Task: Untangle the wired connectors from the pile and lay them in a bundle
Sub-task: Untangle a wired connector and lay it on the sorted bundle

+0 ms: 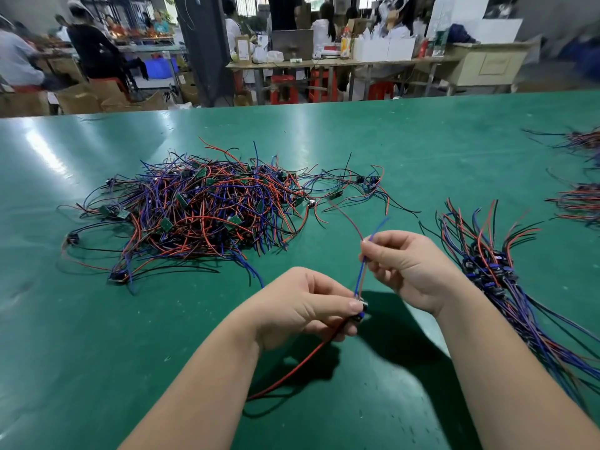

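A tangled pile (207, 209) of red, blue and black wired connectors with small green boards lies on the green table (422, 151), left of centre. One wired connector (360, 280) is held above the table between my hands. My left hand (302, 306) pinches its small dark connector body, and a red and a black wire hang down from there. My right hand (406, 267) pinches its blue and red wires higher up, their ends sticking up. A laid-out bundle (493, 267) of sorted connectors lies to the right of my right hand.
A few loose connectors (363, 186) trail off the pile's right side. More bundles (581, 203) lie at the table's far right edge. Beyond the table's far edge are benches, red stools, cardboard boxes and several people at work.
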`<state>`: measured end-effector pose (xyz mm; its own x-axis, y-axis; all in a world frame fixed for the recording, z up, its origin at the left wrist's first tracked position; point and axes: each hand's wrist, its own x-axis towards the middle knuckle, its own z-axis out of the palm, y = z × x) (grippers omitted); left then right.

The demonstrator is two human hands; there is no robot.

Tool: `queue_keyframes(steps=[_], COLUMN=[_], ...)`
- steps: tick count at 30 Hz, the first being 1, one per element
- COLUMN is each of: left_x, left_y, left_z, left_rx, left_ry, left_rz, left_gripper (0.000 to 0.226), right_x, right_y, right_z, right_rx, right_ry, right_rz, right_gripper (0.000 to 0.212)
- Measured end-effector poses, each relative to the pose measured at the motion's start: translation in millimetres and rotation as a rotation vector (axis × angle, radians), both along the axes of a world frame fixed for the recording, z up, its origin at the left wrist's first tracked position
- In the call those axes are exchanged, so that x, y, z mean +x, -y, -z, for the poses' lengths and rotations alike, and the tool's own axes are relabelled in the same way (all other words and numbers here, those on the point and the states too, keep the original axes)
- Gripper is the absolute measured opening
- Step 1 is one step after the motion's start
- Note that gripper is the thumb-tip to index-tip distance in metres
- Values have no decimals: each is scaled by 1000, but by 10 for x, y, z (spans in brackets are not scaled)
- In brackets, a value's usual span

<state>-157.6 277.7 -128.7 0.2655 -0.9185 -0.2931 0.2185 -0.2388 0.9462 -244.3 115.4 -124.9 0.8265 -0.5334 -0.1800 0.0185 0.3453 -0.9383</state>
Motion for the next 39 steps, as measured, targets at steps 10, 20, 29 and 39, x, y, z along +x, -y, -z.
queue_keyframes(steps=[10,20,29,39], left_x=[8,83,67,49], left_y=[-60,-113,-123,-73], left_z=[-6,-23,-13,-10], left_rx=[34,100,25,-40], left_ry=[70,163,120,127], left_rz=[183,247,211,79], left_gripper=[8,12,19,10], right_x=[5,-63,-32,-91], right_y=[22,185,197,-59], right_z=[-2,-15,-11,39], right_rx=[145,234,205,-88], right_ry=[31,-24,58,-120], right_rz=[57,217,206,-416], right_gripper=[28,3,21,9])
